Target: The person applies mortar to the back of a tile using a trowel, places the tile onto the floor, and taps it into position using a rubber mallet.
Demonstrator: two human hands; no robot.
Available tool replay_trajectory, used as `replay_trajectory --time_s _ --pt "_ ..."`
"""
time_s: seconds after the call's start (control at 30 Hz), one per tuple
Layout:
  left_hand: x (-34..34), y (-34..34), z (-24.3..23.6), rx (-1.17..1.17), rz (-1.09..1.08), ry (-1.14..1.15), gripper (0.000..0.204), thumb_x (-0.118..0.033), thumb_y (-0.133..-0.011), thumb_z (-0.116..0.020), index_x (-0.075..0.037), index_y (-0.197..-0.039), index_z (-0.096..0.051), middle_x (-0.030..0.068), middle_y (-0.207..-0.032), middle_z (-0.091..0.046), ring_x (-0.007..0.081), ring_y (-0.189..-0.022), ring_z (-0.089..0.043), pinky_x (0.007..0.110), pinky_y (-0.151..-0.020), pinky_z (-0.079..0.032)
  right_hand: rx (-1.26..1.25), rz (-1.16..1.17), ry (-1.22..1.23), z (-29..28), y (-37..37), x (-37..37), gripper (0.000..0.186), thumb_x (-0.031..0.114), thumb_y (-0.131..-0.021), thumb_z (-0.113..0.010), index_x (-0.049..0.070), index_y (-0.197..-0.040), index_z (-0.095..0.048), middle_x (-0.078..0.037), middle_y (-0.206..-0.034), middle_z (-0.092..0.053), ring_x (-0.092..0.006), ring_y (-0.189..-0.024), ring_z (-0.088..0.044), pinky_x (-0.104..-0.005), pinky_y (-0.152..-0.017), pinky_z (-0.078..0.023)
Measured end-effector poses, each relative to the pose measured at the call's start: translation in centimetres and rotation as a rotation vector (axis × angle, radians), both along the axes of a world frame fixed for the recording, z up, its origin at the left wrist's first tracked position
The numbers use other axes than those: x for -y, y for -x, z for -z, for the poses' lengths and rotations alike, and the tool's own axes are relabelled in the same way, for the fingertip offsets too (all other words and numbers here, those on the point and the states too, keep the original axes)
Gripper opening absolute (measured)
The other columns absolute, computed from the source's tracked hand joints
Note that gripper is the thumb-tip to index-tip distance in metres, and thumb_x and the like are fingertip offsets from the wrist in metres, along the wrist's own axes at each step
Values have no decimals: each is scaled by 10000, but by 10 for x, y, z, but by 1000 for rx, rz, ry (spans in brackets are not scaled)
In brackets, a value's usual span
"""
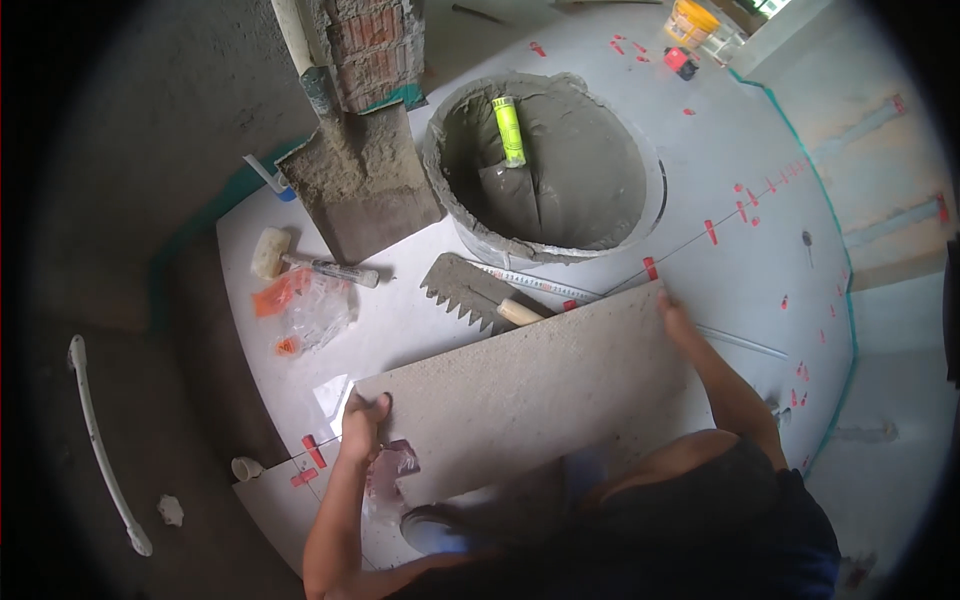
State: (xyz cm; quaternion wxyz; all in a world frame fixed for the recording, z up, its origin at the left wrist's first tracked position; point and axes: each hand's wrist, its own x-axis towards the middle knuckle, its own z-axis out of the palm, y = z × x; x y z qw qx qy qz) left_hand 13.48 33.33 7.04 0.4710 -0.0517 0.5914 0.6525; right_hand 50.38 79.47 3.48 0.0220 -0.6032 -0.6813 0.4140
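Observation:
A large rectangular tile [540,385], its grey-beige textured face toward me, is tilted up in front of my legs. My left hand [365,425] is closed on its left edge, thumb over the visible face. The fingers of my right hand [677,318] wrap round the upper right corner, partly hidden behind it. Just past the tile's top edge lies a notched trowel [465,285] with a wooden handle [520,312]. Beside that trowel, a tape measure's extended blade [530,280] runs along the floor.
A bucket [435,150] of grey mortar [590,170] stands ahead, a yellow-green tube-like object [508,132] in it. Left of it are a shovel [375,185], a mallet [270,253] and a plastic bag [320,310]. Red clips [711,231] line a floor joint. A yellow bucket [690,22] stands far right.

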Motion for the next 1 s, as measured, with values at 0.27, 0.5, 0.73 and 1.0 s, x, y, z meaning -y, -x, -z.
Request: replay_trajectory --time_s 0.27,0.5,0.73,1.0 --pt "12 -14 -6 -103 -130 105 280 -3 -869 -522 17 -1149 -522 93 -1063 -584 207 -971 -550 327 -869 -432 171 -18 -74 -39 35 -1 710 579 -916 -411 -40 -1243 -528 -243 -1267 -538 -353 -1227 -479 -399 -1028 -355" --pt "88 11 -32 -178 -292 390 124 -188 -908 -544 -85 -839 -550 -61 -646 -464 68 -544 -406 242 -510 -302 -26 -104 133 -60 93 49 678 576 -898 -457 -24 -1194 -566 -196 -1157 -614 -302 -1102 -564 -380 -954 -408" --pt "153 20 32 -73 -361 329 139 -147 -908 -548 -21 -964 -569 1 -820 -572 120 -696 -516 266 -644 -409 -175 -220 228 -1 141 70 635 552 -891 -491 -30 -1125 -587 -187 -1017 -657 -309 -986 -615 -386 -863 -452" --pt "147 11 54 -111 -320 248 272 -174 -947 -509 16 -1140 -531 58 -981 -610 182 -844 -570 303 -813 -459 221 -980 332 -261 162 88 388 386 -909 -551 10 -886 -649 -113 -723 -661 -197 -695 -659 -329 -674 -497"
